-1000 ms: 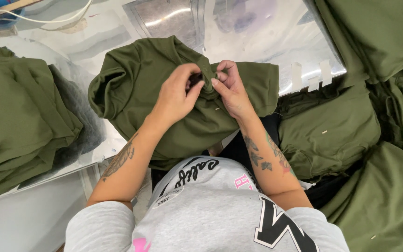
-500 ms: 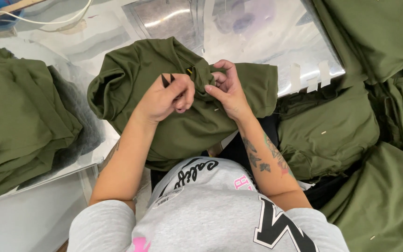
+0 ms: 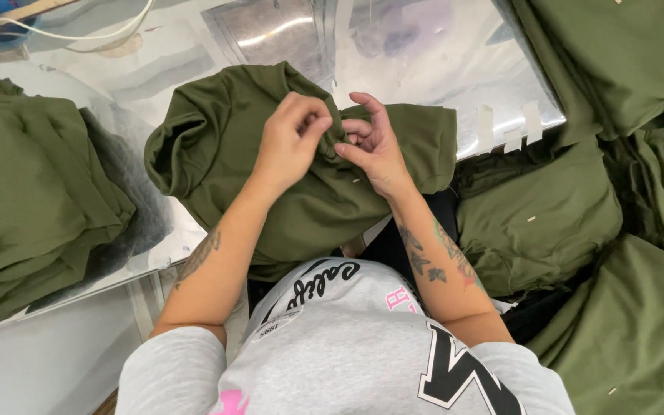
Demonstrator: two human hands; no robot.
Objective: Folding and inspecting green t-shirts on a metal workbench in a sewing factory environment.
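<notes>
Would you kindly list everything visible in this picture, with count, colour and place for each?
olive garment: one, olive green, centre of the table, under both hands
folded garment stack: one stack, olive green, left on the table
loose garment heap: several pieces, olive green, right side
table: one, shiny grey, upper middle
white cable: one, white, top left
tape strips: about three, whitish, table's right edge
grey shirt: one, grey with black and pink print, bottom centre
left hand: pinching a fold of the olive garment
right hand: gripping the same fold
</notes>
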